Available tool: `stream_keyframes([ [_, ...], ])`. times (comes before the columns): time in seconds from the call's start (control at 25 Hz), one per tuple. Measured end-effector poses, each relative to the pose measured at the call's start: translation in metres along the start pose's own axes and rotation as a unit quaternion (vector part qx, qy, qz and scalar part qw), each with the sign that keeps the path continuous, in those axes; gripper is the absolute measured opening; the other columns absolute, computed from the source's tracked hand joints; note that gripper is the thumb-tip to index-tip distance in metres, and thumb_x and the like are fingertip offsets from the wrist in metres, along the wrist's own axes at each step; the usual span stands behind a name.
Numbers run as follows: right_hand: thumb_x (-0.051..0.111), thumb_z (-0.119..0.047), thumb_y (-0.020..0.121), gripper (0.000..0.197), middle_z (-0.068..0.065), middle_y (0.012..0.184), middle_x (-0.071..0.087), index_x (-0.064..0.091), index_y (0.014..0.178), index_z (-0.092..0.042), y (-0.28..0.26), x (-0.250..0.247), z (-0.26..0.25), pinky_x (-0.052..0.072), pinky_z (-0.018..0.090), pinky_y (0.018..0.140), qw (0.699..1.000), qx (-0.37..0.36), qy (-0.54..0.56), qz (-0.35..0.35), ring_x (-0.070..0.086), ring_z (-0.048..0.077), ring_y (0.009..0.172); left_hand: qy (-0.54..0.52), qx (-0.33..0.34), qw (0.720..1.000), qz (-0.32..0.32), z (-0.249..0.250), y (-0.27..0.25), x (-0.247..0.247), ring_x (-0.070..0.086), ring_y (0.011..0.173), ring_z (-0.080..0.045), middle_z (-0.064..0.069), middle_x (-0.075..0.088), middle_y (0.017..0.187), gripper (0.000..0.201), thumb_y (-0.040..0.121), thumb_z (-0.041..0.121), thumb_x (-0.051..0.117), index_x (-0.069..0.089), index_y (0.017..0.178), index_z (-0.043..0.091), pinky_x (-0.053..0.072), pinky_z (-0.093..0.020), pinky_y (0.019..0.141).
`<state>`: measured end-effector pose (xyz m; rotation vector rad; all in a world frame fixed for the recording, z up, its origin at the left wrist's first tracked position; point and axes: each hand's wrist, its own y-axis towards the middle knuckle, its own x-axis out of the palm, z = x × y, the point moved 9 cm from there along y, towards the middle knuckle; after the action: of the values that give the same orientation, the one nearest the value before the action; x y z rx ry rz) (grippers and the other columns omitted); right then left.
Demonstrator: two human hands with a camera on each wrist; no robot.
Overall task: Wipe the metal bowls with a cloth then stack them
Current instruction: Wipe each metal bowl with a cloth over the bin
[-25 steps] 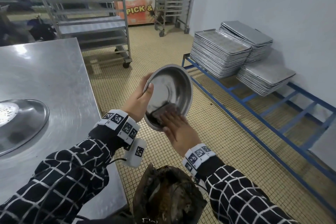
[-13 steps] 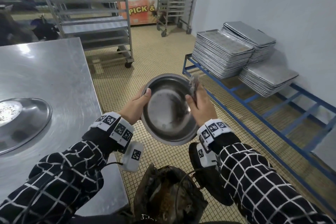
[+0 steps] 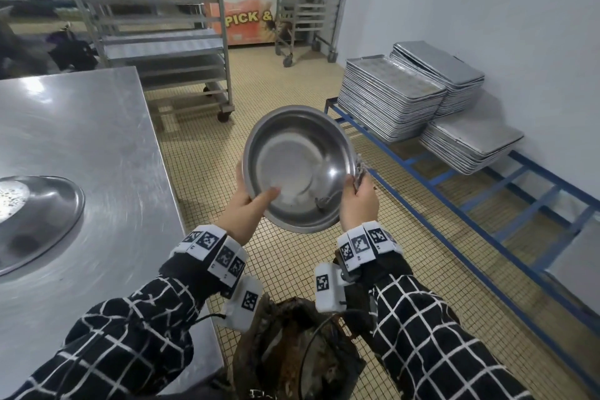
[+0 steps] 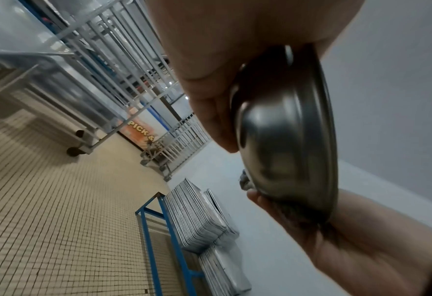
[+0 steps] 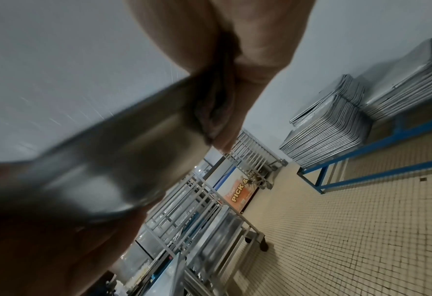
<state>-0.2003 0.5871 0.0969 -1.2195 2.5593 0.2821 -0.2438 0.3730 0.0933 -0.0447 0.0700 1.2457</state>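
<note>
Nearest the wearer, low in the head view: a dark, rust-stained bucket (image 3: 292,351) on the tiled floor (image 3: 292,81), contents unclear. Above it, both checked sleeves (image 3: 431,334) with marker bands at the wrists. Left hand (image 3: 246,208): grips the metal bowl (image 3: 300,169) at its lower left rim, thumb laid inside, fingers curled round the outer wall as the left wrist view shows. Right hand (image 3: 357,204): closed on the bowl's right rim with a grey cloth (image 3: 359,172) pinched between fingers and metal; the cloth lies on the outside of the rim, a dark strand trailing into the bowl. Bowl: held in the air between the hands, clear of the table, tilted with its opening towards the wearer; inside looks bright, with a few small dark specks low down. Step in hand, as judged: wiping, now at the rim and outer wall. Next move calls for the left hand to turn the bowl while the cloth runs round the outside, then a carry leftwards. To the left: steel table (image 3: 97,140) bearing an upturned bowl (image 3: 35,214), the likely base for stacking. Farther right: blue rack (image 3: 454,204) with stacks of trays (image 3: 389,97). Farthest: wheeled shelving trolleys (image 3: 162,42) and an orange sign (image 3: 248,19).
</note>
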Motion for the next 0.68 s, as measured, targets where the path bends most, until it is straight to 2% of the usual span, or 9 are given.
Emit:
stream_keyframes([
  [0.04, 0.04, -0.024, 0.1, 0.021, -0.009, 0.092, 0.059, 0.055, 0.112, -0.013, -0.004, 0.003, -0.001, 0.047, 0.02, 0.072, 1.0, 0.002, 0.009, -0.016, 0.056, 0.006, 0.079, 0.001, -0.013, 0.999, 0.03, -0.002, -0.001, -0.003, 0.061, 0.102, -0.015, 0.0, 0.06, 0.109, 0.05, 0.094, 0.027, 0.051, 0.036, 0.14, 0.014, 0.051, -0.032, 0.092],
  [0.12, 0.037, -0.029, 0.101, 0.017, -0.016, 0.08, 0.054, 0.052, 0.102, -0.021, -0.01, 0.006, 0.003, 0.04, 0.013, 0.059, 0.999, 0.014, 0.008, -0.043, 0.054, 0.001, 0.071, -0.029, -0.039, 0.997, 0.066, -0.006, -0.001, -0.012, 0.058, 0.106, -0.022, 0.003, 0.059, 0.104, 0.041, 0.099, 0.026, 0.039, 0.041, 0.137, 0.008, 0.048, -0.023, 0.087],
  [0.24, 0.039, -0.028, 0.101, 0.022, -0.015, 0.08, 0.057, 0.057, 0.105, -0.017, -0.018, 0.0, 0.008, 0.035, 0.011, 0.056, 0.998, -0.007, -0.032, -0.044, 0.054, -0.004, 0.071, -0.038, -0.06, 0.995, 0.067, -0.008, -0.006, -0.022, 0.045, 0.104, -0.01, 0.005, 0.054, 0.117, 0.047, 0.102, 0.033, 0.032, 0.034, 0.143, 0.01, 0.035, -0.01, 0.078],
  [0.28, 0.041, -0.026, 0.1, 0.022, -0.012, 0.084, 0.059, 0.058, 0.108, -0.016, -0.022, 0.001, 0.005, 0.037, 0.01, 0.059, 0.997, -0.032, -0.045, -0.047, 0.054, -0.005, 0.073, -0.026, -0.063, 0.996, 0.064, -0.012, -0.004, -0.025, 0.044, 0.104, -0.009, 0.002, 0.052, 0.125, 0.05, 0.102, 0.037, 0.029, 0.03, 0.146, 0.012, 0.035, -0.008, 0.076],
  [0.36, 0.043, -0.022, 0.098, 0.024, -0.006, 0.104, 0.059, 0.057, 0.116, -0.015, -0.035, 0.015, -0.007, 0.046, 0.016, 0.074, 0.99, -0.097, -0.07, -0.076, 0.055, -0.002, 0.086, 0.016, -0.065, 0.996, 0.057, -0.016, 0.0, -0.027, 0.047, 0.106, -0.01, -0.004, 0.05, 0.133, 0.058, 0.1, 0.044, 0.026, 0.025, 0.149, 0.013, 0.039, -0.005, 0.069],
  [0.44, 0.042, -0.025, 0.099, 0.031, -0.005, 0.125, 0.051, 0.053, 0.127, -0.017, -0.058, 0.048, -0.019, 0.044, 0.02, 0.094, 0.966, -0.176, -0.111, -0.152, 0.05, 0.0, 0.105, 0.032, -0.061, 0.997, 0.032, -0.019, 0.003, -0.024, 0.052, 0.116, -0.017, -0.007, 0.051, 0.135, 0.064, 0.096, 0.051, 0.026, 0.023, 0.15, 0.015, 0.044, -0.011, 0.082],
  [0.52, 0.039, -0.032, 0.1, 0.034, -0.002, 0.126, 0.056, 0.05, 0.13, -0.019, -0.089, 0.085, -0.021, 0.047, 0.024, 0.095, 0.93, -0.236, -0.122, -0.252, 0.055, 0.004, 0.106, 0.035, -0.052, 0.998, 0.016, -0.014, 0.004, -0.018, 0.052, 0.122, -0.02, -0.005, 0.052, 0.133, 0.062, 0.095, 0.052, 0.027, 0.027, 0.147, 0.018, 0.046, -0.025, 0.095],
  [0.6, 0.038, -0.033, 0.101, 0.036, 0.001, 0.123, 0.061, 0.047, 0.133, -0.019, -0.113, 0.106, -0.014, 0.049, 0.025, 0.093, 0.9, -0.278, -0.12, -0.315, 0.06, 0.009, 0.105, 0.019, -0.022, 1.0, 0.012, 0.001, 0.004, -0.017, 0.055, 0.107, -0.005, 0.007, 0.052, 0.12, 0.039, 0.1, 0.041, 0.027, 0.035, 0.135, 0.027, 0.049, -0.014, 0.081],
  [0.68, 0.036, -0.035, 0.101, 0.041, 0.0, 0.132, 0.056, 0.041, 0.139, -0.021, -0.115, 0.104, -0.008, 0.044, 0.029, 0.101, 0.869, -0.324, -0.19, -0.321, 0.055, 0.013, 0.116, 0.007, -0.01, 1.0, 0.002, 0.012, 0.007, -0.019, 0.052, 0.101, -0.001, 0.012, 0.05, 0.115, 0.027, 0.102, 0.033, 0.027, 0.035, 0.128, 0.038, 0.048, -0.009, 0.071],
])
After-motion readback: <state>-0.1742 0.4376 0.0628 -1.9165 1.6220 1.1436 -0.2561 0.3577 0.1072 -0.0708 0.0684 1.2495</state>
